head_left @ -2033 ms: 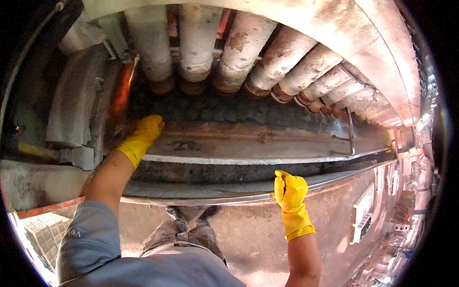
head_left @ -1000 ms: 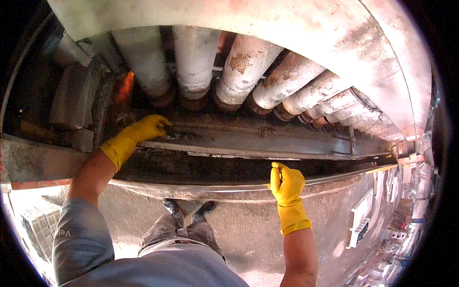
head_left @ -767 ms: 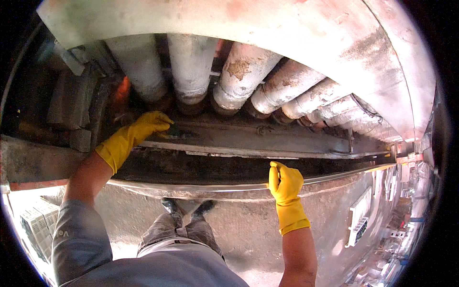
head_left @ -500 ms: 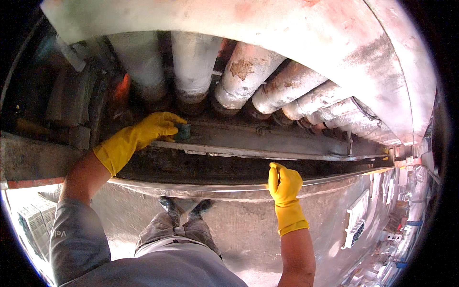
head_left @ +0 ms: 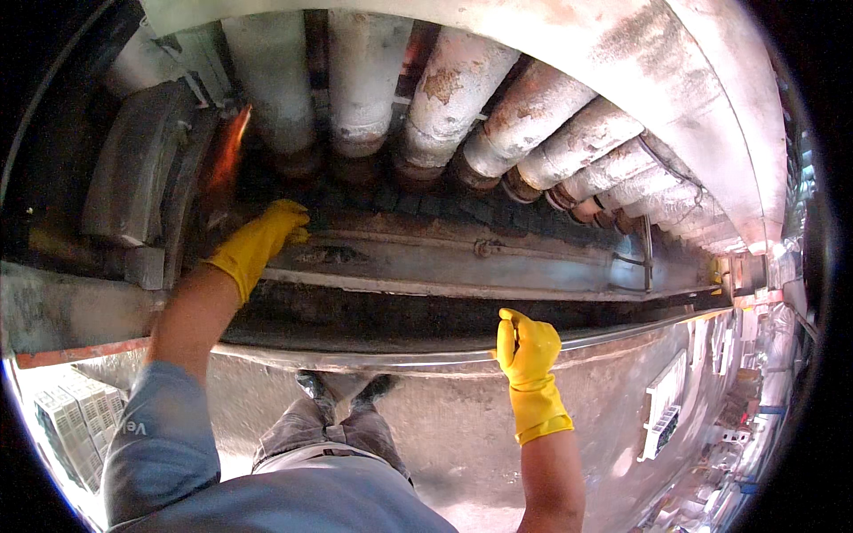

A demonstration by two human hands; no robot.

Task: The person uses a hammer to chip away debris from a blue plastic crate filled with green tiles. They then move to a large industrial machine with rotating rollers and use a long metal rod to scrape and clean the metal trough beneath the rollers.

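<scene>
My left hand [head_left: 265, 238], in a yellow rubber glove, reaches over the grey metal ledge [head_left: 409, 271] to the dark strip at the foot of the left pipes. Its fingers are bent together; whatever they hold, if anything, is hidden. Along that strip runs a row of dark blue-green pieces [head_left: 471, 209], partly in shadow. My right hand [head_left: 530, 345], gloved the same way, is closed in a fist above the shiny front rail [head_left: 426, 357]. Its palm side is hidden, so I cannot make out anything inside it.
Thick, scorched pale pipes [head_left: 458, 98] stand slanted in a row under a large curved whitish cover [head_left: 613, 44]. An orange glow [head_left: 229, 151] shows at the left beside a dark metal block [head_left: 133, 169]. A dark trough [head_left: 373, 315] lies between ledge and rail. White crates [head_left: 75, 417] stand lower left.
My left hand has moved farther in, toward the pipe bases; the small dark green piece at its fingertips no longer shows. My right hand stays closed by the rail. The view has shifted slightly.
</scene>
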